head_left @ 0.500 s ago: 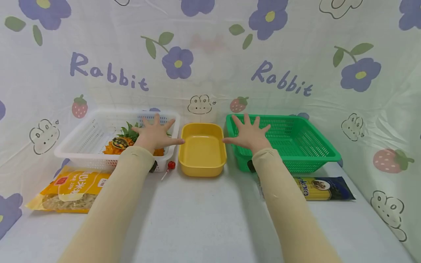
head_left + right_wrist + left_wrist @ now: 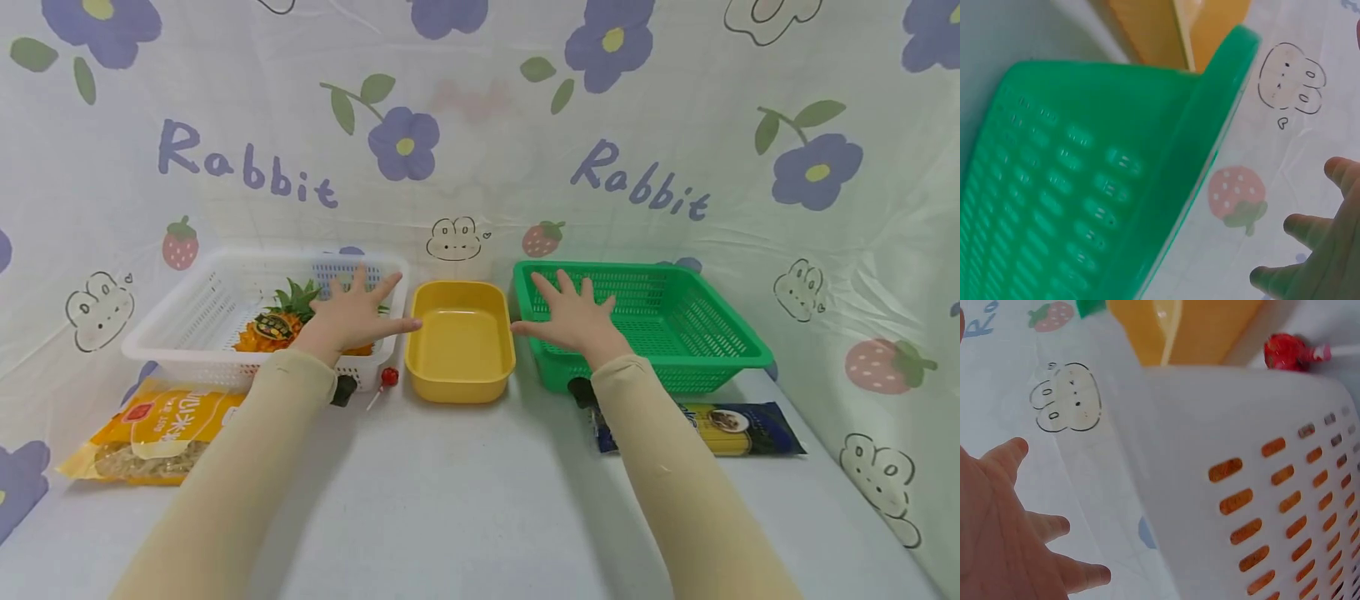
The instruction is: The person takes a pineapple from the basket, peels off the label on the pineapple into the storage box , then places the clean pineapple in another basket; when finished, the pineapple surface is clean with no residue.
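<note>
On a dial centred on the tub (image 2: pixel 461 386), the white basket (image 2: pixel 180 358) sits at 9 o'clock and the green basket (image 2: pixel 705 364) at 3, all on the white table (image 2: pixel 457 500). The left hand (image 2: pixel 341 321) reaches forward above the right part of the white basket, fingers spread and gripping nothing, thumb pointing to 3 o'clock towards the tub. Inside that basket lies the pineapple (image 2: pixel 279 325), orange with green leaves, partly hidden by the hand. The right hand (image 2: pixel 570 321) is above the left part of the green basket, its fingers also splayed and holding nothing, thumb pointing to 9 o'clock. The wrist views show both hands apart from the basket walls; whether either thumb touches the tub's rim I cannot tell. The lollipop (image 2: pixel 389 377) rests at 8 o'clock from the tub, red head away from the person. At 7 o'clock from the white basket is the noodle bag (image 2: pixel 165 429), its right end behind the left sleeve (image 2: pixel 225 483). At 5 o'clock from the green basket lies the pasta (image 2: pixel 738 429), the right sleeve (image 2: pixel 675 467) crossing it. Patterned cloth (image 2: pixel 480 158) hangs at 12 o'clock.
</note>
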`<state>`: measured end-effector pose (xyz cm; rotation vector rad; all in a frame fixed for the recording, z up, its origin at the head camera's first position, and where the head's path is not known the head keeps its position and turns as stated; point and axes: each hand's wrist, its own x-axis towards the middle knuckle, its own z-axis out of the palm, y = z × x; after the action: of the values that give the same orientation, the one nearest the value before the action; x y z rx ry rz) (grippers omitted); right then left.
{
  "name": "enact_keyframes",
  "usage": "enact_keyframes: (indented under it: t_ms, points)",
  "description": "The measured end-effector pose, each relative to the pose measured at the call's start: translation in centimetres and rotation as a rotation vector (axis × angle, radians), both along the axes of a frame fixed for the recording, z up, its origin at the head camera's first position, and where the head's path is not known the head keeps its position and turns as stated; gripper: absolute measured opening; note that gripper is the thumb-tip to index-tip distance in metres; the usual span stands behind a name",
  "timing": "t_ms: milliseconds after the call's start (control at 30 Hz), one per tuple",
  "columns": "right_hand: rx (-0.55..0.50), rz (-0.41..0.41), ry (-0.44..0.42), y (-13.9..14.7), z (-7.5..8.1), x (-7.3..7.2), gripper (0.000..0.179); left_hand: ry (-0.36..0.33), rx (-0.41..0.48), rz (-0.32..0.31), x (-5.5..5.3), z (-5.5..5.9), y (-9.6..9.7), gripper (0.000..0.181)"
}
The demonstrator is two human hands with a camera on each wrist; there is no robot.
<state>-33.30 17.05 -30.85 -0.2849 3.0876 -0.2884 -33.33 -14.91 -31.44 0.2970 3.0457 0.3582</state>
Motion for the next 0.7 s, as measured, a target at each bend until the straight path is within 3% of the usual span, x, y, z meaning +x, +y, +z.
enact_keyframes:
  t_ms: [233, 400, 500, 700]
  points:
    - [-0.05, 0.005, 0.018, 0.6, -0.5, 0.6, 0.096, -0.002, 0.068, -0.032, 0.8, 0.3, -0.2, 0.1]
    - [-0.158, -0.003, 0.034, 1.0, -0.4, 1.3, 0.094, -0.008, 0.126, -0.051, 1.4, 0.6, -0.1, 0.098]
    - [-0.268, 0.0, 0.054, 1.3, 0.0, 2.0, 0.093, 0.003, 0.179, -0.066, 1.8, 0.8, 0.0, 0.097]
    - [-0.618, -0.015, 0.086, 1.9, 1.0, 3.7, 0.086, 0.017, 0.322, -0.091, 2.5, 1.1, 0.0, 0.09]
